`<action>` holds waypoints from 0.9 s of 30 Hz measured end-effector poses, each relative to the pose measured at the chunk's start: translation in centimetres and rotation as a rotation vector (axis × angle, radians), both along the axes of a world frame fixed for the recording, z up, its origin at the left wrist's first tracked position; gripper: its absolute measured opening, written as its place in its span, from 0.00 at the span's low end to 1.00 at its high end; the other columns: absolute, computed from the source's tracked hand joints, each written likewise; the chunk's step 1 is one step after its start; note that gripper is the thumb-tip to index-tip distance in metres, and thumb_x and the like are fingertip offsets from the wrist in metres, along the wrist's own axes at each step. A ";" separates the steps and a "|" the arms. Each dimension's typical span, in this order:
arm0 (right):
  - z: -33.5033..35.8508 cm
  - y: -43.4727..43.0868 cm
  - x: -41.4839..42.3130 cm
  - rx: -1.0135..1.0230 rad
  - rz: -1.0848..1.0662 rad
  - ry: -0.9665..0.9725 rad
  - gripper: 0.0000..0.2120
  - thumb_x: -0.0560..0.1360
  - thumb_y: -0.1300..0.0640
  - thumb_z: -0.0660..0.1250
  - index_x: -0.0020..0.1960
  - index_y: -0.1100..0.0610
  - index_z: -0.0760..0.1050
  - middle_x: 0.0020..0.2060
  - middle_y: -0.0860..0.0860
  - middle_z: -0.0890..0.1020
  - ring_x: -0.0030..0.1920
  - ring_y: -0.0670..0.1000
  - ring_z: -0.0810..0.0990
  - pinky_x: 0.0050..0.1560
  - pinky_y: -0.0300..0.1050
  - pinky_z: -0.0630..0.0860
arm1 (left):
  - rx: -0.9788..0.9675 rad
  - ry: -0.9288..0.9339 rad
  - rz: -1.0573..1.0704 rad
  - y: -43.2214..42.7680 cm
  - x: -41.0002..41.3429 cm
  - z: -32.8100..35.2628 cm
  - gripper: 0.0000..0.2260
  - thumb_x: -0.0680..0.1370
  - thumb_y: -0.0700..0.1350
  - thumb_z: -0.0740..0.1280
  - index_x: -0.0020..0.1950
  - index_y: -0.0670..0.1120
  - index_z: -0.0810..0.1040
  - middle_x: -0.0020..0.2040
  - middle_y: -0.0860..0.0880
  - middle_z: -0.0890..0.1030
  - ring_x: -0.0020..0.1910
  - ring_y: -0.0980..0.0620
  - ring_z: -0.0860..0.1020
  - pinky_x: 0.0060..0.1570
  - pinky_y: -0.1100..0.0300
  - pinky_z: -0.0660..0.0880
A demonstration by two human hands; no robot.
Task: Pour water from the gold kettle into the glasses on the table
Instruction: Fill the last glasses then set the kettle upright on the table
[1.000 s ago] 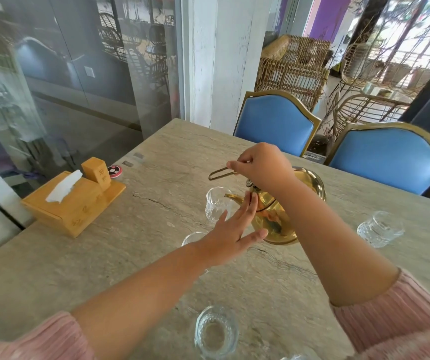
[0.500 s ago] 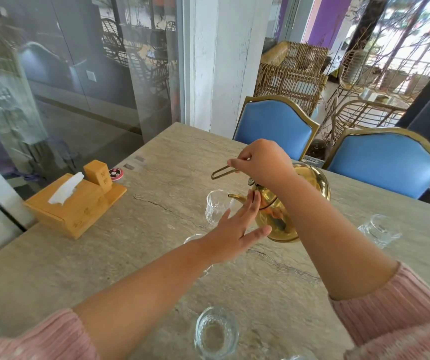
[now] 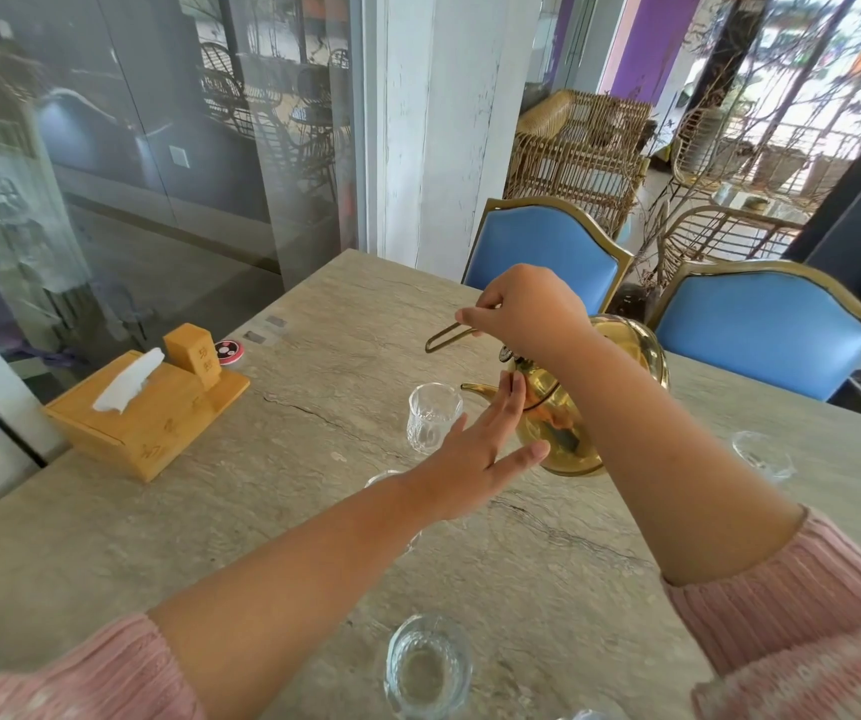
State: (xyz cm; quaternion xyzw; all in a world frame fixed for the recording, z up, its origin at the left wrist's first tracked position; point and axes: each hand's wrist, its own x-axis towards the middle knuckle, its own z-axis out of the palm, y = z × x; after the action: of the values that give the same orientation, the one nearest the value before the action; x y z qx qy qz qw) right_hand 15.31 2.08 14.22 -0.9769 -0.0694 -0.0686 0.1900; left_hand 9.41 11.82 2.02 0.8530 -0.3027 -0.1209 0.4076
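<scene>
stone table [image 3: 314, 511], grey-veined. a clear glass [image 3: 433, 415] stands just left of the fingers [image 3: 508, 407] of the left hand [image 3: 470, 465]. a second glass [image 3: 381, 478] shows partly under that wrist. a third glass [image 3: 427, 667] stands well nearer the viewer than the fingers, a fourth glass [image 3: 761, 454] far to their right. a wooden tissue box [image 3: 147, 413] and a round disc [image 3: 228, 350] sit well to their left.
</scene>
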 end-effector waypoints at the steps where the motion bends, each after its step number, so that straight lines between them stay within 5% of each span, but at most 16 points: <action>1: 0.0 0.0 0.0 -0.002 0.000 -0.001 0.17 0.74 0.47 0.67 0.40 0.60 0.84 0.31 0.56 0.80 0.29 0.50 0.72 0.27 0.38 0.64 | -0.007 0.003 0.000 0.0 0.0 0.1 0.32 0.80 0.61 0.51 0.74 0.58 0.31 0.76 0.57 0.33 0.74 0.62 0.37 0.73 0.47 0.35; 6: 0.6 -0.1 0.1 -0.002 0.000 0.005 0.16 0.73 0.47 0.67 0.39 0.58 0.84 0.36 0.56 0.84 0.31 0.50 0.76 0.28 0.39 0.66 | -0.020 0.003 0.006 -0.3 -0.2 0.5 0.33 0.80 0.61 0.51 0.75 0.57 0.31 0.76 0.57 0.33 0.74 0.62 0.37 0.73 0.48 0.36; 14: 1.9 0.0 -0.3 -0.015 0.004 -0.003 0.15 0.74 0.48 0.67 0.38 0.57 0.84 0.23 0.48 0.73 0.26 0.47 0.70 0.26 0.38 0.62 | -0.044 0.000 0.019 -0.7 -0.3 1.3 0.33 0.80 0.61 0.51 0.75 0.57 0.32 0.76 0.57 0.34 0.74 0.62 0.37 0.74 0.44 0.39; 27: 3.4 0.1 -0.4 0.018 0.023 -0.002 0.14 0.74 0.49 0.68 0.39 0.58 0.85 0.20 0.48 0.68 0.23 0.47 0.65 0.25 0.39 0.60 | -0.064 -0.005 0.041 -0.6 -0.3 2.6 0.32 0.79 0.62 0.50 0.74 0.58 0.33 0.73 0.61 0.34 0.73 0.63 0.38 0.74 0.45 0.37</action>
State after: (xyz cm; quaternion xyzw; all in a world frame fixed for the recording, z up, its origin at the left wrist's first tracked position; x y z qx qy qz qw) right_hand 14.93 2.14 17.60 -0.9743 -0.0801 -0.0679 0.1994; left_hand 9.14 11.19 4.60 0.8460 -0.2897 -0.1007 0.4362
